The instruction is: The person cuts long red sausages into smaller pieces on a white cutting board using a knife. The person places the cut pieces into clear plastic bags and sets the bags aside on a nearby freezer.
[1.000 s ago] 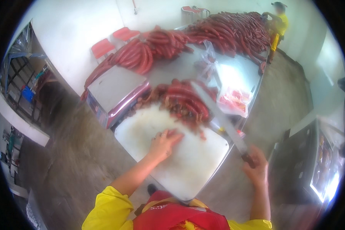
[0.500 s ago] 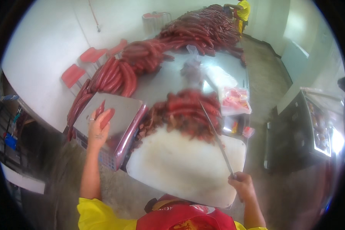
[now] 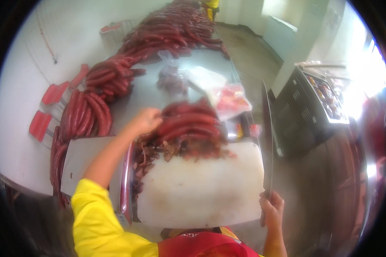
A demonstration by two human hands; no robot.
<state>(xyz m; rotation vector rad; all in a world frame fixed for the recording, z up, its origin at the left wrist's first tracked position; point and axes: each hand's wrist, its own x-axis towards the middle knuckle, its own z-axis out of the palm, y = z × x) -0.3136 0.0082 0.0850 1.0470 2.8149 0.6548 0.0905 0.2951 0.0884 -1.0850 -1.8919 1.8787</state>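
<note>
My right hand (image 3: 272,205) grips the handle of a long knife (image 3: 266,141), its blade pointing up and away beside the right edge of the white cutting board (image 3: 197,188). Over on the left, my left hand (image 3: 146,121) is closed at the left ends of several red sausages (image 3: 191,121). Whatever its fingers hold is hidden. These sausages lie side by side across the far part of the board. Brown peeled scraps (image 3: 146,160) are heaped at the board's left side, and small blurred pieces (image 3: 197,147) lie in front of the sausages.
A flat-topped grey box (image 3: 83,160) stands left of the board. Long sausage piles (image 3: 88,113) run up the metal table (image 3: 152,92). Clear bags (image 3: 231,100) lie beyond the board. Red chairs (image 3: 55,93) line the wall; a dark metal cabinet (image 3: 302,111) stands right.
My left hand, which held pieces of sausage above the grey box, has moved right to the sausages; those pieces no longer show in it. The knife has swung right, off the sausages. My view has shifted.
</note>
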